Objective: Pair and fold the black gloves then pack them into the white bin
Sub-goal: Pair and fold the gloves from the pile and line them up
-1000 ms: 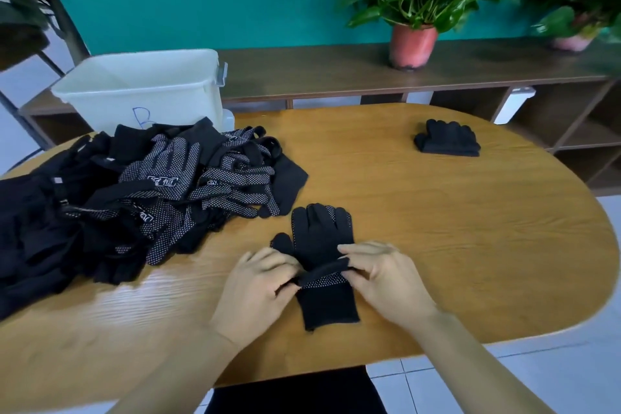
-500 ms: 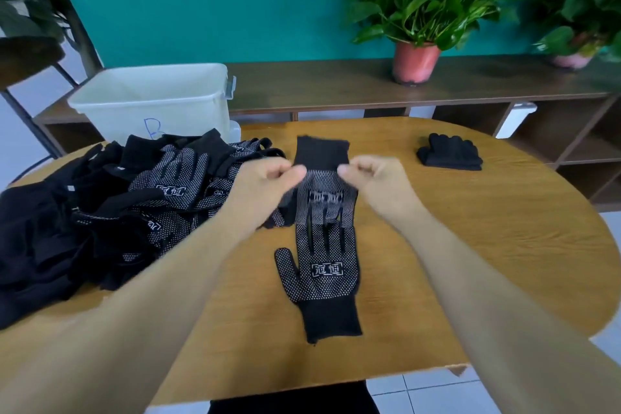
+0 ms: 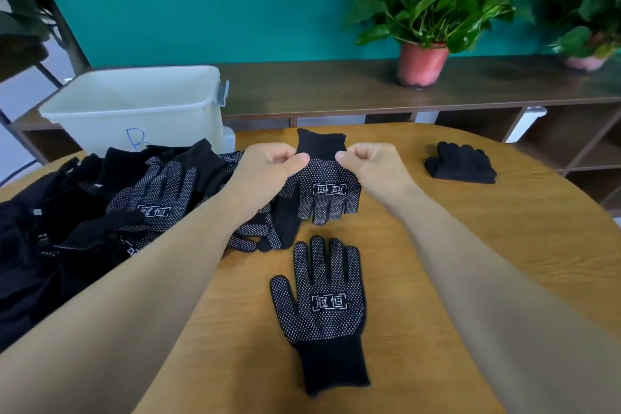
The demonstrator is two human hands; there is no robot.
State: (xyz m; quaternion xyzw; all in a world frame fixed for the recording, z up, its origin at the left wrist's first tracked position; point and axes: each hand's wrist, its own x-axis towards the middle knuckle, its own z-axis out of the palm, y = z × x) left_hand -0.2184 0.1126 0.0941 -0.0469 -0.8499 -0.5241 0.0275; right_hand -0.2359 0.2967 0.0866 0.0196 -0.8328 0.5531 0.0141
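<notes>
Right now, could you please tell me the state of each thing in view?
Left hand: pinches a glove cuff.
Right hand: pinches the same cuff.
Held glove: lifted, cuff up, fingers hanging.
Flat glove: lying dotted side up, untouched.
Folded pair: set apart, far right.
Glove pile: loose, unfolded.
White bin: open, no gloves visible.

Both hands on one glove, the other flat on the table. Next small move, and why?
Probably lower the held glove onto the flat glove, turning it so the cuffs line up. The left hand and right hand pinch it by the cuff and it hangs cuff-up. The flat glove lies dots-up with its cuff toward the person. The pair is not yet stacked, so folding looks premature.
</notes>
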